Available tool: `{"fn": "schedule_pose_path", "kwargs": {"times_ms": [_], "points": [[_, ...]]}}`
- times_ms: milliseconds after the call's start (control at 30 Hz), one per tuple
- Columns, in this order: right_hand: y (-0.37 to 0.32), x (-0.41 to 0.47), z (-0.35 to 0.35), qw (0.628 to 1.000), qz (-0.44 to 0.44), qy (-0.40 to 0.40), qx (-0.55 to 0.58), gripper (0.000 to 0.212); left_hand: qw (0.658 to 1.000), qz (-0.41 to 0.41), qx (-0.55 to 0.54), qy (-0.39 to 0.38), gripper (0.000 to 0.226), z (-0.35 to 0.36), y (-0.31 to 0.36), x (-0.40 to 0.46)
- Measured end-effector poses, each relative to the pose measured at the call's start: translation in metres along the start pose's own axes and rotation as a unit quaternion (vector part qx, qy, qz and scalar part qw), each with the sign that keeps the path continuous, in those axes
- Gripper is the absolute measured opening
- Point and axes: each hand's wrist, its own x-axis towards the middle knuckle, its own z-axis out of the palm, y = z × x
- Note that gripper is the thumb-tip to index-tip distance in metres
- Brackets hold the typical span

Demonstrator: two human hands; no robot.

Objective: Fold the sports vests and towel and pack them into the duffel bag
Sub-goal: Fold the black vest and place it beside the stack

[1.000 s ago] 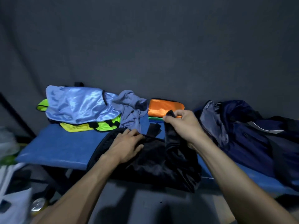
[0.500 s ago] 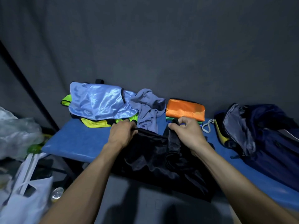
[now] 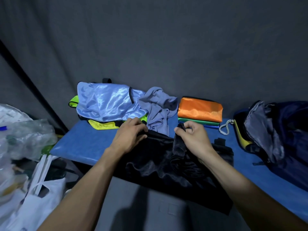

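A black vest [image 3: 160, 165] lies spread on the blue bench [image 3: 83, 144], its lower part hanging over the front edge. My left hand [image 3: 130, 135] grips its upper left edge. My right hand [image 3: 193, 137] pinches a shoulder strap at the upper right. Behind them lie a shiny light blue vest [image 3: 106, 102] over a neon yellow vest [image 3: 101, 125], and a crumpled grey-blue towel [image 3: 158, 110]. A folded stack with an orange vest [image 3: 200, 109] on top stands further right. The navy duffel bag [image 3: 275, 137] sits open at the right end.
A white carabiner [image 3: 225, 127] hangs beside the duffel bag. Clear and white plastic bags [image 3: 25, 155] crowd the floor at the left. A dark grey curtain [image 3: 150, 47] closes off the back. A dark pole [image 3: 33, 90] slants down at the left.
My left hand moved from lying flat on the black vest up to its top left edge and took hold. The right hand keeps its strap. The camera view shifted left.
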Motion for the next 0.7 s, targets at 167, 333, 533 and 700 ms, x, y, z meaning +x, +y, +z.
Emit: {"fn": "schedule_pose_path", "kwargs": {"times_ms": [167,333,533,700], "points": [[-0.001,0.002,0.005,1.0,-0.005,0.007,-0.014,0.028,0.999,0.011,0.028,0.012,0.008,0.005,0.003,0.004],[-0.002,0.002,0.004,1.0,-0.003,0.011,-0.016,0.029,0.997,-0.049,-0.065,-0.01,0.012,-0.004,-0.003,0.007],[-0.002,0.002,0.002,1.0,0.003,0.014,-0.012,0.025,0.994,-0.094,-0.057,-0.009,0.017,0.003,0.0,0.012],[-0.01,-0.001,-0.005,0.999,0.032,0.016,0.021,0.022,0.991,-0.127,0.029,-0.006,0.019,0.011,0.004,0.02]]}}
